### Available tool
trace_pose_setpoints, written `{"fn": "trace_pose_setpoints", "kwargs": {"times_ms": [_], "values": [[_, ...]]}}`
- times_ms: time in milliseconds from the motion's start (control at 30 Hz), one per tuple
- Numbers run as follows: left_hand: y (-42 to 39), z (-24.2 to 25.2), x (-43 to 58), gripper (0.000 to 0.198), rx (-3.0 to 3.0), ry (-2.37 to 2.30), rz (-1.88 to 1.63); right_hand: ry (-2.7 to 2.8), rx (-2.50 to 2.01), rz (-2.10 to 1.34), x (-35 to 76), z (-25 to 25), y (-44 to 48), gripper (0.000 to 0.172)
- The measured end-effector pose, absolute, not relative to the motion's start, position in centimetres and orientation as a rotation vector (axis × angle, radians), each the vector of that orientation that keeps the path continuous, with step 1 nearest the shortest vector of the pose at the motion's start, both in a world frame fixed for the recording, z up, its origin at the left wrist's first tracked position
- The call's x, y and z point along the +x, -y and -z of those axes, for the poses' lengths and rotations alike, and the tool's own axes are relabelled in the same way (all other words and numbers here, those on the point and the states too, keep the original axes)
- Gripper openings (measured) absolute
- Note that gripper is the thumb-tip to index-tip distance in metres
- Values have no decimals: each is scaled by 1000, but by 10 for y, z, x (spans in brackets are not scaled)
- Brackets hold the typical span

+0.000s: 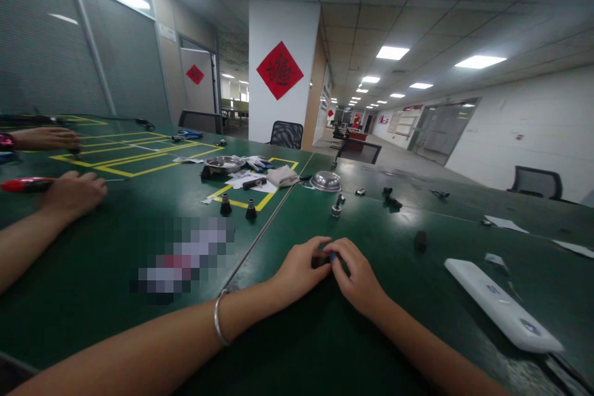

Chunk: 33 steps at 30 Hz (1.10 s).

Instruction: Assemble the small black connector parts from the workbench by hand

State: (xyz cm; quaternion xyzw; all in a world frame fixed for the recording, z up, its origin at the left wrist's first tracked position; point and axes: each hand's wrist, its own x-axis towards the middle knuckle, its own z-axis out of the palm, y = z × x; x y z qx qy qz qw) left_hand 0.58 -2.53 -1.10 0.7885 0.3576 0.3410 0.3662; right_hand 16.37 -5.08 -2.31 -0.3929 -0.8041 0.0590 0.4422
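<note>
My left hand (304, 265) and my right hand (356, 272) meet just above the green table (288, 346), fingertips curled together. Between them is something small and dark, mostly covered by the fingers; I cannot make out what it is. A spot of blue shows at the right fingertips. Beyond my hands stands a small metal fitting (336, 209) on the table. Two dark cone-shaped parts with metal tops, one nearer (251, 209) and one farther left (225, 204), stand to the left of it.
At left, another person's hand (77, 198) is by a red-handled screwdriver (28, 184); a second hand (49, 138) reaches in behind. A metal bowl (225, 164), a domed metal piece (326, 180) and a cloth (283, 176) lie farther back. A white elongated device (501, 303) lies right.
</note>
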Motion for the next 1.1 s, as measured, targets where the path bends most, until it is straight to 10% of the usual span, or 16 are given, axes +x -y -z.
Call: {"fn": "trace_pose_setpoints", "kwargs": {"times_ms": [1100], "values": [[19,17,6,88,1725,-844,-1002,2028,-901,-51,166,24,48,34]]}}
